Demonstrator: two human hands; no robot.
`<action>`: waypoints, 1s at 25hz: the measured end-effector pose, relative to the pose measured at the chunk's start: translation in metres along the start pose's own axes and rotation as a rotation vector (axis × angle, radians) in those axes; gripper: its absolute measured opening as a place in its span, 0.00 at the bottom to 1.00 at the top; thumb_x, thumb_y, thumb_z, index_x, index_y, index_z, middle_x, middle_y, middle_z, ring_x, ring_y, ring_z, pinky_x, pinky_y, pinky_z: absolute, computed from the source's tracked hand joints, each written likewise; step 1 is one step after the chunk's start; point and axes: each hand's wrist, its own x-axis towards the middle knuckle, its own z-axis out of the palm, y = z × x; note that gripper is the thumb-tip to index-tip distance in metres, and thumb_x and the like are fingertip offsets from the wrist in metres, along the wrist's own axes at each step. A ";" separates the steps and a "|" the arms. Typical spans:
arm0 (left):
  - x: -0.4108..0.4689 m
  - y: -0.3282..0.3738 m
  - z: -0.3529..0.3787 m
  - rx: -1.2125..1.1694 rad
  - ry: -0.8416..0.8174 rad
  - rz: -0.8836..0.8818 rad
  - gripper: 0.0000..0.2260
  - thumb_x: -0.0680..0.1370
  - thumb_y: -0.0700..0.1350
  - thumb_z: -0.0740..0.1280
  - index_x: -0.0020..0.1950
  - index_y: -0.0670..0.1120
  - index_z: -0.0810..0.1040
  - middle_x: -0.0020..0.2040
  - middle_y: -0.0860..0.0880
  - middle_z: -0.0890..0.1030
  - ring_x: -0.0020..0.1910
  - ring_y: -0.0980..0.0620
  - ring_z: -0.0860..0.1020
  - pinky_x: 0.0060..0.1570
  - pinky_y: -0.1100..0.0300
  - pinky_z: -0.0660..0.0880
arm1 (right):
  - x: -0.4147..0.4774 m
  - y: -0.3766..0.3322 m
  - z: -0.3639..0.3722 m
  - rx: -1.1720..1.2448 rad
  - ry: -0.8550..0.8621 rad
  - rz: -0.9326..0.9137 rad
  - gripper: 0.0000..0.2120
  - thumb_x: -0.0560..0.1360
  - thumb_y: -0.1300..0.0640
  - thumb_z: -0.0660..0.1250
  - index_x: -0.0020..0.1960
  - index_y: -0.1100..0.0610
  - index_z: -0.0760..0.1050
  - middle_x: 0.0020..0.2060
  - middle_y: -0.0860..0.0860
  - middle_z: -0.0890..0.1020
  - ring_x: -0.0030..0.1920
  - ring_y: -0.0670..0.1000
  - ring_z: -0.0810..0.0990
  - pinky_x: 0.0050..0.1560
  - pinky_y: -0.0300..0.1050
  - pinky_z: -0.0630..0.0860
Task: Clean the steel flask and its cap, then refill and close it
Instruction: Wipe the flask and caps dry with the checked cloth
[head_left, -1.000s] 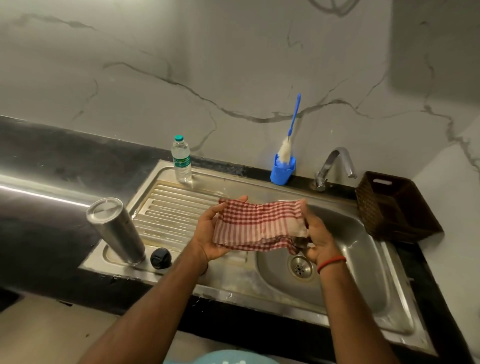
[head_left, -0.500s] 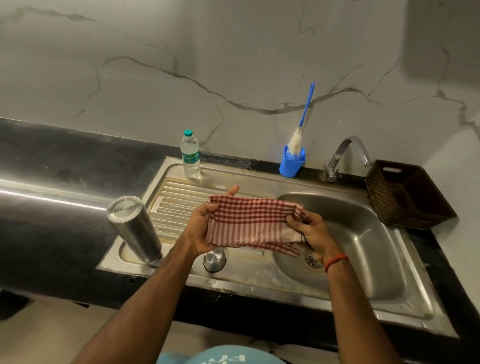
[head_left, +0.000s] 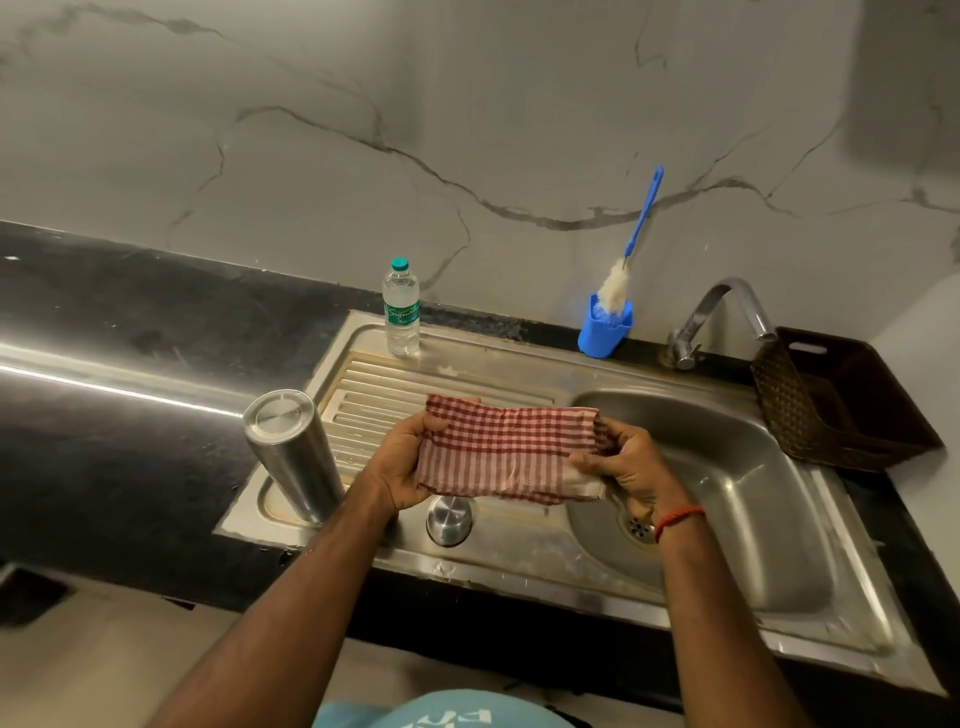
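The left hand (head_left: 400, 465) and the right hand (head_left: 631, 462) each grip one end of a red checked cloth (head_left: 506, 447) held above the drainboard (head_left: 374, 392), where the steel flask (head_left: 293, 457) stands at the left end and its cap (head_left: 449, 519) sits near the front rim.

Steel flask (head_left: 293, 457) upside-down, cap (head_left: 449, 519) just beside.

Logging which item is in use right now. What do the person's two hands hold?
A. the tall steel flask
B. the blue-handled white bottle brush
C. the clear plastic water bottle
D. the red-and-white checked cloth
D: the left hand and the right hand each grip one end of the red-and-white checked cloth, while the tall steel flask stands by itself on the ribbed steel drainboard.
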 end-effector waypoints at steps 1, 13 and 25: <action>0.000 0.001 -0.001 -0.018 -0.002 0.005 0.23 0.78 0.43 0.59 0.72 0.45 0.77 0.71 0.39 0.76 0.66 0.38 0.75 0.72 0.38 0.67 | 0.002 0.000 0.003 0.034 0.022 -0.008 0.18 0.69 0.71 0.72 0.58 0.62 0.80 0.50 0.58 0.86 0.51 0.57 0.85 0.49 0.49 0.84; -0.014 0.019 0.068 0.365 0.087 0.160 0.23 0.84 0.62 0.56 0.74 0.51 0.73 0.62 0.41 0.82 0.61 0.39 0.81 0.58 0.41 0.79 | 0.022 -0.020 0.097 -0.257 0.126 -0.128 0.05 0.82 0.50 0.62 0.55 0.46 0.75 0.51 0.50 0.83 0.49 0.49 0.84 0.49 0.47 0.83; -0.086 0.098 0.079 1.492 0.281 0.599 0.28 0.78 0.63 0.65 0.74 0.51 0.73 0.72 0.48 0.76 0.69 0.49 0.74 0.68 0.42 0.72 | 0.032 -0.023 0.132 0.355 0.140 -0.011 0.23 0.73 0.63 0.74 0.66 0.52 0.76 0.56 0.54 0.85 0.56 0.58 0.84 0.52 0.58 0.83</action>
